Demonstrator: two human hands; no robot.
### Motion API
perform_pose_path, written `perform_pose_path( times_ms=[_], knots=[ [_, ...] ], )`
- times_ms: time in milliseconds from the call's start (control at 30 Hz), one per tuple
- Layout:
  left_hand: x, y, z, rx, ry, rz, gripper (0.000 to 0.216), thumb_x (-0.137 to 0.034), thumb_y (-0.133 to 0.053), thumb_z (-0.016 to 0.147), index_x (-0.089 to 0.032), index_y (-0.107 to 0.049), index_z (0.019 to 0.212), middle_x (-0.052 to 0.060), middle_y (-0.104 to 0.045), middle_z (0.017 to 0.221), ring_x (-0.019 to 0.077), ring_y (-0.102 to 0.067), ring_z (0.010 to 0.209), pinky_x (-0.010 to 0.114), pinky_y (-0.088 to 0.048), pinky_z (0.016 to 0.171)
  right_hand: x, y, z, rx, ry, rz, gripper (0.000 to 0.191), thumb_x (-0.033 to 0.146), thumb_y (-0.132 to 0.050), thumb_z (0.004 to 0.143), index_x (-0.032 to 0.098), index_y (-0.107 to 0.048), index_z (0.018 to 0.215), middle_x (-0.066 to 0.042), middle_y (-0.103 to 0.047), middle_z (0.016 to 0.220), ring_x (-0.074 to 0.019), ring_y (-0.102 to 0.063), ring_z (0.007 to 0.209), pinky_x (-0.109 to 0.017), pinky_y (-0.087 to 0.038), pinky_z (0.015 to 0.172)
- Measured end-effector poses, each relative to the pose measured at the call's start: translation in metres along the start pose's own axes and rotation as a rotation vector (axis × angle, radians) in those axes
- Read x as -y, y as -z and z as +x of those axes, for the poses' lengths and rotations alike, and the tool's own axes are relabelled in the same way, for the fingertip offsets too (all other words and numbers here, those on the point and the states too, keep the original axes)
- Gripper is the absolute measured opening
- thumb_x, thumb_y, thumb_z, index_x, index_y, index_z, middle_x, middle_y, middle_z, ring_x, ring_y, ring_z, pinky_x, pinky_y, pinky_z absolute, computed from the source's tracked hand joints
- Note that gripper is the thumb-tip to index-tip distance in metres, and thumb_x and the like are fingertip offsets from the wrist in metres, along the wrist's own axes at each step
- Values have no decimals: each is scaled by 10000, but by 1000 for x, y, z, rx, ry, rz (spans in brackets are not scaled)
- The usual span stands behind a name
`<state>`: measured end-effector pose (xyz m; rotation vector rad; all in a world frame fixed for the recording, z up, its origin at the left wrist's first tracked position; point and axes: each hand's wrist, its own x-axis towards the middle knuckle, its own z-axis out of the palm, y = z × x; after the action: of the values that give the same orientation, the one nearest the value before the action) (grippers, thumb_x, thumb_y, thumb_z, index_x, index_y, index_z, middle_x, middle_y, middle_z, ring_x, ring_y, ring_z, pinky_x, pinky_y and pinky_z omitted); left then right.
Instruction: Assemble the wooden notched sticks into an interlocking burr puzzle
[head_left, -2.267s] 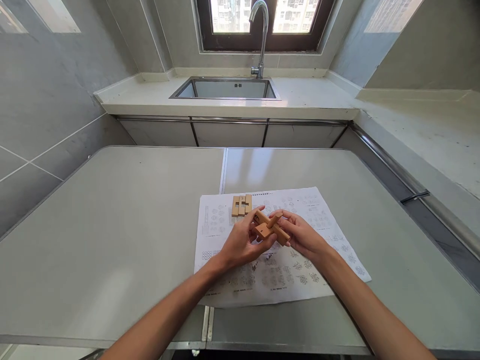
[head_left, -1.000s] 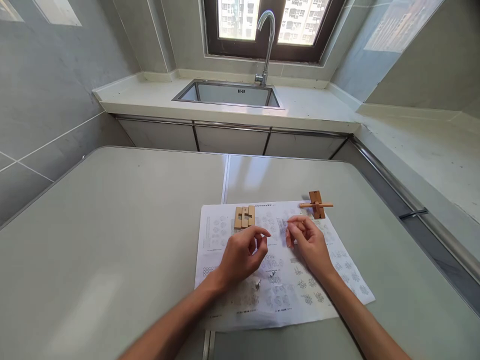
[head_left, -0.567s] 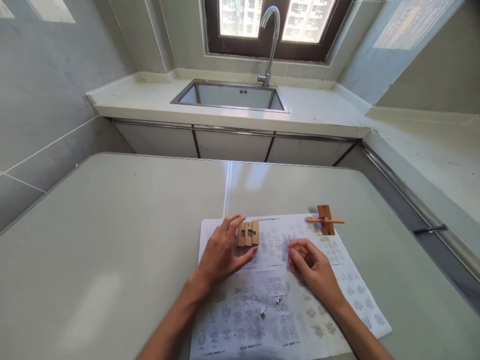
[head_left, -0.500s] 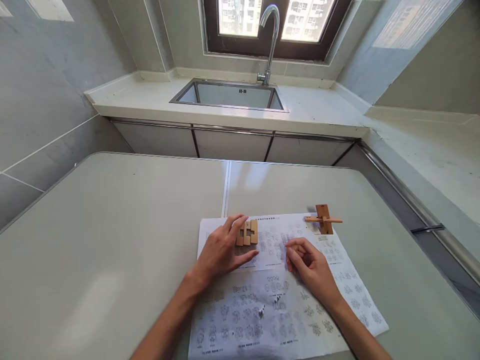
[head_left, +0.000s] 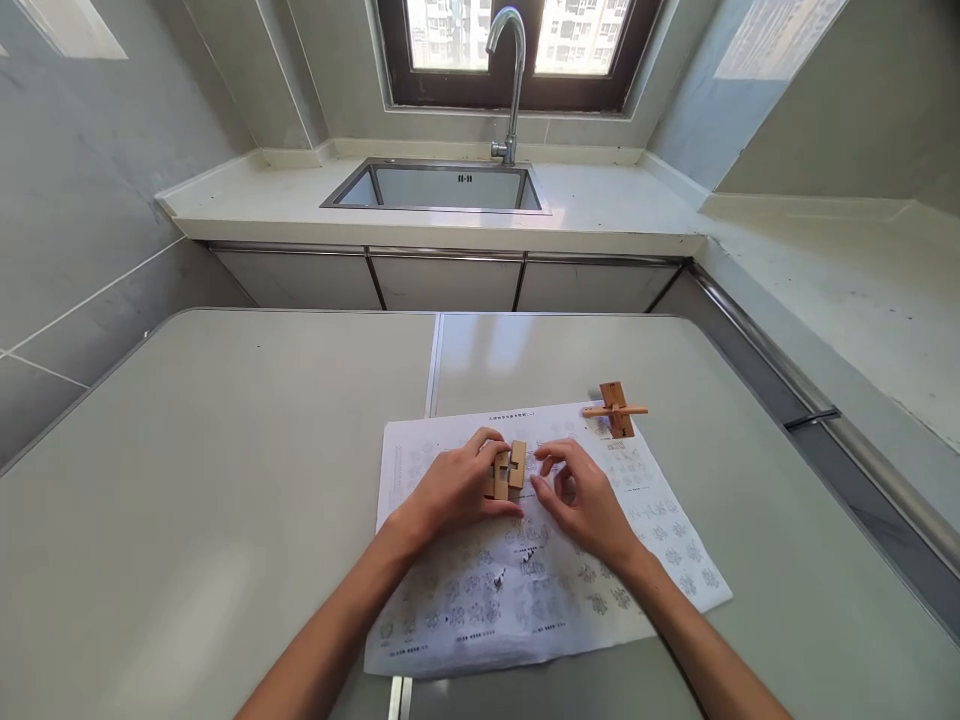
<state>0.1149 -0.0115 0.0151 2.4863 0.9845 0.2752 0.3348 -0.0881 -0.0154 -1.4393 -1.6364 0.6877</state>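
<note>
My left hand [head_left: 454, 490] is closed round a small set of notched wooden puzzle blocks [head_left: 510, 466], held just above a white printed sheet [head_left: 540, 580] on the table. My right hand [head_left: 585, 497] hovers beside the blocks with fingers curled and apart, holding nothing, its fingertips a little to the right of them. A partly joined wooden cross piece [head_left: 615, 409] lies on the sheet's far right corner, away from both hands.
The grey table [head_left: 210, 480] has a seam down its middle. Beyond it runs a counter with a steel sink [head_left: 439, 187] and a tap [head_left: 510, 80] under a window. A counter edge with a metal rail [head_left: 810, 415] runs along the right.
The cross piece left my hands and now lies at the sheet's far right. My left hand reached to the blocks, gripped them and drew them nearer. My right hand moved in beside them.
</note>
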Motion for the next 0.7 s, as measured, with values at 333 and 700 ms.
perform_pose_path(
  times_ms=[333,700],
  knots=[
    [25,4,-24,-141,3,-346,657,-452,-885,806,-278,-617,1381,102,-614,1310,193,-683,843,387,-631,796,-9,-6,5,90,255,-230,655,255,-688,954,313,-427,1552,-123,-569,1505,-362,-480,1436,-642,-431,1172],
    [7,2,-36,-242,9,-952,734,-264,-894,821,-347,-567,1473,93,-504,1456,247,-739,1091,514,-581,1100,5,-5,4,52,-15,427,609,251,-783,890,316,-504,1428,-103,-601,1411,-294,-644,1244,-513,-552,1093]
  ],
)
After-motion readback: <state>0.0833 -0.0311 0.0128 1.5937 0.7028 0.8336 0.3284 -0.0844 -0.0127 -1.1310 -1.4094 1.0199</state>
